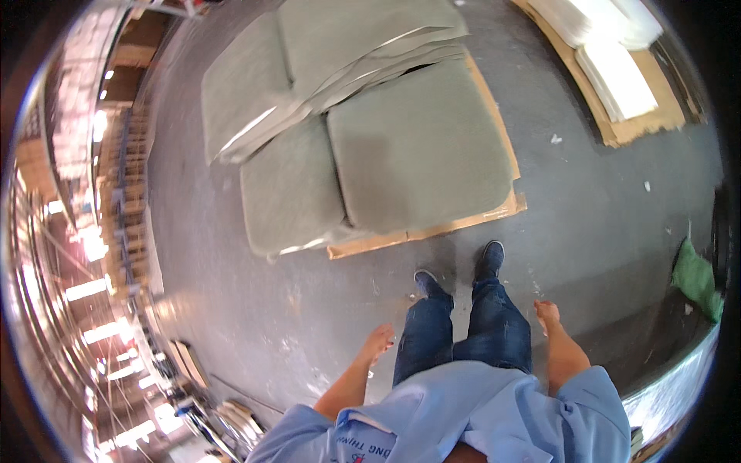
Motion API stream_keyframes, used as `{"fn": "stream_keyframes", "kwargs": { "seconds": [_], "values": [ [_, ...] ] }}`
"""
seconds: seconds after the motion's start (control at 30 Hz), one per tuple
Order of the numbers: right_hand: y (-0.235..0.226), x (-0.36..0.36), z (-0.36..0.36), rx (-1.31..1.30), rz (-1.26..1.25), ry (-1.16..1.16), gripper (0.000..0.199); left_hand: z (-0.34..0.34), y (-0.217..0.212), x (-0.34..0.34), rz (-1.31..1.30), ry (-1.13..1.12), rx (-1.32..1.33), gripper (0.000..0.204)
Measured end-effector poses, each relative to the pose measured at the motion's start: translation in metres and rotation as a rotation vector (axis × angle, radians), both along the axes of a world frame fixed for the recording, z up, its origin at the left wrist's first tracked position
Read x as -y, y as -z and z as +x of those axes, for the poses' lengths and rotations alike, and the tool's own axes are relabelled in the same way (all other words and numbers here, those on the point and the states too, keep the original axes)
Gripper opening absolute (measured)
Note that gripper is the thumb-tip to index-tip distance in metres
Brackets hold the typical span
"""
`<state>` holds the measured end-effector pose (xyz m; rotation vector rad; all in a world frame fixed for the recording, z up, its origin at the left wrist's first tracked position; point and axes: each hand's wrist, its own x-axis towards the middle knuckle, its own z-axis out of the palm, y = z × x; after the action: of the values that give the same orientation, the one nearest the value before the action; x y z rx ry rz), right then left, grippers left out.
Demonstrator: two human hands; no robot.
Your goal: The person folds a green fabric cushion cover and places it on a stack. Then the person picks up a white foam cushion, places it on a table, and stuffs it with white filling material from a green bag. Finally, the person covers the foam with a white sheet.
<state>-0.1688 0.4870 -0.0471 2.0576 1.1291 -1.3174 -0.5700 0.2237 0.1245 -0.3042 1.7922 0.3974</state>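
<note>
I stand on a grey concrete floor, looking down at my jeans and dark shoes. My left hand (378,341) hangs at my side, empty, fingers loosely apart. My right hand (547,312) also hangs empty beside my right leg. Just ahead of my feet lies a stack of grey-green cushions (417,143) on a sheet of cardboard (432,230). Neither hand touches the cushions.
More grey-green cushion covers (332,46) are piled on the far side of the stack. White foam slabs (617,73) lie on cardboard at the upper right. A green bag (695,278) sits at the right. Shelving and metal parts (224,420) line the left.
</note>
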Motion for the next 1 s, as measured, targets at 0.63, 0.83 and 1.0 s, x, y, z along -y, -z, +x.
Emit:
{"fn": "stream_keyframes", "kwargs": {
  "seconds": [0.63, 0.83, 1.0],
  "values": [
    [-0.06, 0.3, -0.013, -0.503, 0.444, 0.253, 0.04, -0.021, -0.073, 0.334, 0.093, -0.21, -0.116, 0.019],
    [-0.106, 0.335, 0.117, -0.179, 0.511, 0.493, 0.036, 0.015, -0.057, 0.301, 0.027, 0.142, 0.03, 0.02],
    [-0.165, 0.273, 0.201, -0.021, 0.803, 0.612, 0.038, 0.072, -0.019, 0.151, 0.154, 0.281, -0.019, 0.026]
  ]
}}
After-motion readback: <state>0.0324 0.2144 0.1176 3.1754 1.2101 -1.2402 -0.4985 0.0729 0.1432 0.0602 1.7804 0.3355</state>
